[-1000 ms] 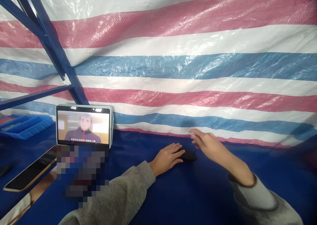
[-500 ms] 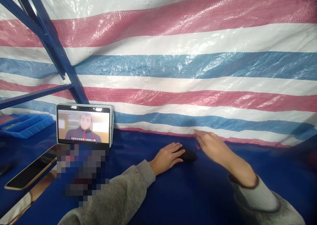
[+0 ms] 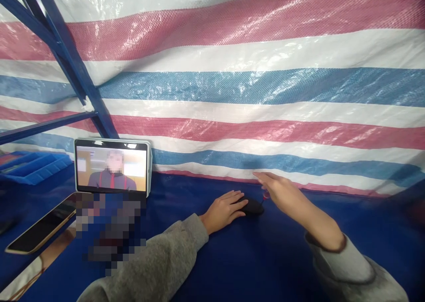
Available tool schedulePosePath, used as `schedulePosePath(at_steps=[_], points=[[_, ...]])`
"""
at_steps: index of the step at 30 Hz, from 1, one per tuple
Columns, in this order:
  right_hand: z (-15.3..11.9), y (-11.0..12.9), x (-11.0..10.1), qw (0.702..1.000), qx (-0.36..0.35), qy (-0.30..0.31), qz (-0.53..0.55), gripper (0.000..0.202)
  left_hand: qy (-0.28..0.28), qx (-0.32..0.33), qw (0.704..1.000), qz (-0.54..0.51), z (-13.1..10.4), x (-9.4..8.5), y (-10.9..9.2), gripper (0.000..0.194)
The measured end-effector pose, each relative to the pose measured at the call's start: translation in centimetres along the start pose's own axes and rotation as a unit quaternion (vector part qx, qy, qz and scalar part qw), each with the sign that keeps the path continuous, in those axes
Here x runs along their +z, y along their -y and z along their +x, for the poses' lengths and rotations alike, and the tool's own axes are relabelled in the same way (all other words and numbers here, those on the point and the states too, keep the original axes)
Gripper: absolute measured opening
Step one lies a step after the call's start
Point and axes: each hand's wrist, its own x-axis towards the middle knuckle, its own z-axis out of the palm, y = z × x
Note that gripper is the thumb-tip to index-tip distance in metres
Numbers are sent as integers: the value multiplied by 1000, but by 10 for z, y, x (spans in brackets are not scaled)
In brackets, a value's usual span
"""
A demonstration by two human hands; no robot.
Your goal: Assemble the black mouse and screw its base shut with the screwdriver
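Note:
A black, rounded computer mouse (image 3: 254,207) lies on the blue table surface. My left hand (image 3: 226,208) grips its left end, fingers over the far side and thumb along the near side. Between the fingers of my right hand (image 3: 278,190) is a small screwdriver (image 3: 266,195) with a red handle. Its thin shaft slants down to the right end of the mouse, and the tip is too small to make out. My right index finger points out to the left, above the handle.
A tablet (image 3: 113,167) playing a video stands at the left. In front of it lies a phone (image 3: 41,224), with another person's forearm (image 3: 58,249) beside it. A blue compartment tray (image 3: 43,171) sits farther left, near a blue metal frame (image 3: 79,80). Striped sheeting (image 3: 232,87) hangs behind.
My right hand has turned slightly, its extended fingers shifting a little to the left over the screwdriver. The left hand and mouse stay in place. The tablet's video caption is gone.

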Motion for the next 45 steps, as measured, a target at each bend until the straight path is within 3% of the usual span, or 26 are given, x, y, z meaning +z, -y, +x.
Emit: schedulePosePath(at_steps=[11,19,27,31,35,41,45], points=[[-3,9,-2,996,64,46,-44,50,-2,-3,1000,-9,1,-2,-1,40],[0,7,-5,983,130,41,-121,50,-4,-5,1000,-9,0,-1,-1,41],[1,6,-4,991,94,14,-99,39,-6,-4,1000,-7,0,-1,0,41],[0,7,-6,985,135,38,-104,44,-8,-2,1000,0,0,0,0,40],[0,8,-8,993,100,37,-58,29,-12,-2,1000,-2,0,0,0,40],[0,6,-9,981,155,67,-101,47,-9,-2,1000,-7,0,-1,-1,40],[-2,2,-13,985,136,60,-84,34,-5,-6,1000,-11,1,-1,-1,41]])
